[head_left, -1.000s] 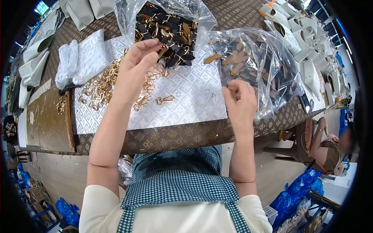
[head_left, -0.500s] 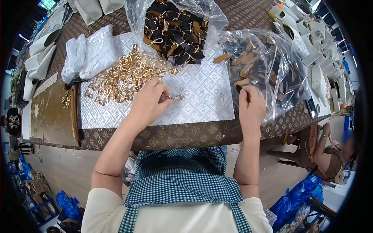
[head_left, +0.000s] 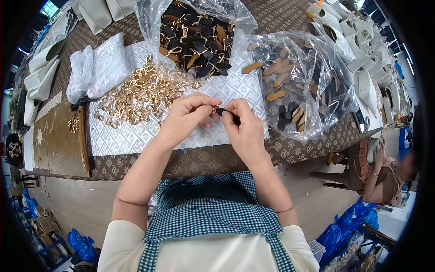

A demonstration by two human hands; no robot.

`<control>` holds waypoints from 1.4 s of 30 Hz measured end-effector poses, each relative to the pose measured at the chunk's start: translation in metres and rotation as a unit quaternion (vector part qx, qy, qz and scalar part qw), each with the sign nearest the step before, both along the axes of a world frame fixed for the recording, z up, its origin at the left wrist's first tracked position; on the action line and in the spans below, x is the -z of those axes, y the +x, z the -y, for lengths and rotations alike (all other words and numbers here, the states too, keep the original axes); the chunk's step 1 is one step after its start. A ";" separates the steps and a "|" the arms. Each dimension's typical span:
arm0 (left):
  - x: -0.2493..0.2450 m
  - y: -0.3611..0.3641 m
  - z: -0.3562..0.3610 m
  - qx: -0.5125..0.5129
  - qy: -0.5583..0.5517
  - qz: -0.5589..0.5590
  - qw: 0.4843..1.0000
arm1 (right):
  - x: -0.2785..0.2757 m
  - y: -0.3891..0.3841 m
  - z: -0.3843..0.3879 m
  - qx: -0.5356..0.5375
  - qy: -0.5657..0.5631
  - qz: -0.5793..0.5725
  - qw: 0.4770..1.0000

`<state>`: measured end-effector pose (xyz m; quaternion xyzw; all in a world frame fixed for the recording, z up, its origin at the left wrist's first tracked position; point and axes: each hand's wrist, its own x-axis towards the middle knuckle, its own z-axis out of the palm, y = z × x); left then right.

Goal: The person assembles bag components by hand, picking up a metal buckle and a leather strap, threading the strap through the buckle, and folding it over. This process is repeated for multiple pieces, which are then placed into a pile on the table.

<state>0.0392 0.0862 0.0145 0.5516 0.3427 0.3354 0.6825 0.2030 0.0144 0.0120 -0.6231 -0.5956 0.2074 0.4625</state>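
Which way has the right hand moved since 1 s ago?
Yes. The right hand went left, off the clear bag of tabs to the middle of the white cloth, meeting the left hand, pinching a dark tab.

Clasp pile [head_left: 136, 93] lies on the mat [head_left: 136, 136], left half. Packets [head_left: 97, 68] overlap its far-left corner. First bag [head_left: 199, 36] covers its far edge, second bag [head_left: 299, 86] its right edge. Left hand [head_left: 183, 120] and right hand [head_left: 244, 131] pinch a tab [head_left: 228, 115] above its near edge.

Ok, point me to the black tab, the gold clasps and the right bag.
black tab [head_left: 225, 113]: head view, on its exposed dark end.
gold clasps [head_left: 138, 90]: head view, on the middle of the pile.
right bag [head_left: 317, 63]: head view, on the clear plastic over its contents.
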 end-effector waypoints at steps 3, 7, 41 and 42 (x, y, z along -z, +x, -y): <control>0.003 -0.003 -0.003 0.019 -0.056 0.015 0.998 | 0.000 -0.001 -0.001 -0.025 -0.006 -0.037 0.999; 0.000 -0.002 -0.001 0.018 -0.077 0.019 0.997 | -0.002 0.000 0.000 -0.040 -0.009 -0.062 0.997; -0.010 0.000 -0.027 -0.041 -0.044 0.070 0.996 | -0.015 0.039 0.007 -0.015 0.024 0.058 0.998; -0.016 -0.001 -0.038 -0.110 -0.012 0.096 0.989 | -0.017 0.048 0.004 0.031 0.011 0.054 0.998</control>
